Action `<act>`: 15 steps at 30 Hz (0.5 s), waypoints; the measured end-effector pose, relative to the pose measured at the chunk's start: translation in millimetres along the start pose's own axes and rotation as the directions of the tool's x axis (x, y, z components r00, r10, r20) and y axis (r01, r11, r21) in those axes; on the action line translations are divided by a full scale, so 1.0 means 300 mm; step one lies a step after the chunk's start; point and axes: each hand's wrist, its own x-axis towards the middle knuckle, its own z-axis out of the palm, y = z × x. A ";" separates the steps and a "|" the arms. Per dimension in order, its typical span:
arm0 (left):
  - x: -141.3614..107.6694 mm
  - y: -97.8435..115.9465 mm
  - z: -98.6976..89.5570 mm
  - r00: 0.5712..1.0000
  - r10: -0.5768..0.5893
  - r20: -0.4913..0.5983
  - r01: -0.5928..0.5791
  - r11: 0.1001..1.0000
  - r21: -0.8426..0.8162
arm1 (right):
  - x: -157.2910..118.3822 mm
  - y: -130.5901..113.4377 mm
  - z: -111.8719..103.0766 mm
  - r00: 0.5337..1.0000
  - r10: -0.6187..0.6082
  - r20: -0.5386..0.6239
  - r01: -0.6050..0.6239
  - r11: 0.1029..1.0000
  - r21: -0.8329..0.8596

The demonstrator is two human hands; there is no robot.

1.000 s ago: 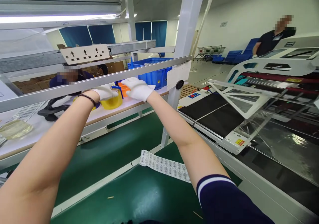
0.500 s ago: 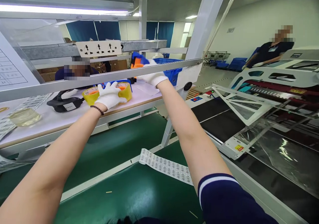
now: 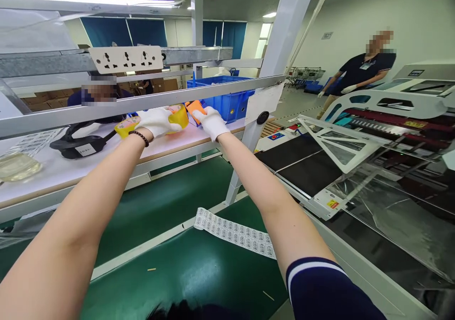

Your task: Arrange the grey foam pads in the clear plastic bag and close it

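My left hand (image 3: 154,122), in a white glove, lies across two yellow rolls of packing tape (image 3: 179,117) on the white table, its thumb near the right one. Part of the left tape roll (image 3: 125,126) shows beside the wrist; most of the fingers are hidden by the hand's back. My right hand (image 3: 212,122), gloved too, is closed on an orange thing (image 3: 195,111) that looks like part of a tape dispenser, just right of the rolls. A metal rail crosses above both hands and hides some of what is behind.
A blue bin (image 3: 227,92) stands behind the rail. Left on the table are a black headset-like device (image 3: 80,142) and a clear yellowish roll (image 3: 19,167). A label strip (image 3: 234,232) lies on the green surface below. A machine (image 3: 387,116) and a co-worker (image 3: 368,68) are to the right.
My right hand has come down from near the blue bin with the blue-and-orange thing, closer to the tape rolls. My left hand has settled lower over the rolls, which have shifted slightly right along the table.
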 end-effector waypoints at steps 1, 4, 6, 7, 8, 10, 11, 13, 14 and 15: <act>-0.002 -0.001 -0.009 1.000 -0.004 0.029 0.005 0.999 -0.042 | -0.010 -0.008 0.006 1.000 0.017 0.016 -0.018 0.997 0.080; -0.005 0.008 -0.036 0.996 -0.009 0.085 0.023 0.985 -0.169 | -0.027 -0.021 0.012 1.000 0.006 0.001 -0.006 0.959 0.282; -0.001 0.029 -0.041 0.996 -0.016 0.084 0.031 0.983 -0.184 | -0.036 -0.018 0.000 0.998 0.024 -0.060 0.000 0.927 0.374; 0.003 0.046 -0.039 0.998 -0.024 0.065 0.035 0.986 -0.166 | -0.040 -0.014 -0.009 0.995 0.034 -0.095 0.007 0.915 0.404; 0.007 0.067 -0.034 0.999 -0.032 0.039 0.037 0.990 -0.134 | -0.046 -0.010 -0.021 0.991 0.035 -0.126 0.021 0.907 0.420; 0.018 0.118 -0.024 0.999 -0.045 -0.016 0.044 0.998 -0.053 | -0.054 -0.001 -0.045 0.983 -0.004 -0.185 0.078 0.915 0.395; 0.024 0.147 -0.019 0.998 -0.048 -0.037 0.048 0.999 -0.017 | -0.057 0.003 -0.056 0.976 -0.038 -0.213 0.114 0.927 0.358; 0.039 0.202 -0.013 0.998 -0.045 -0.051 0.047 0.999 0.024 | -0.055 0.013 -0.075 0.959 -0.113 -0.262 0.183 0.947 0.263; 0.048 0.226 -0.010 0.998 -0.039 -0.050 0.040 0.999 0.027 | -0.052 0.020 -0.083 0.948 -0.151 -0.280 0.214 0.954 0.210; 0.060 0.248 -0.007 0.998 -0.030 -0.049 0.031 0.999 0.023 | -0.048 0.028 -0.091 0.938 -0.196 -0.287 0.246 0.958 0.148</act>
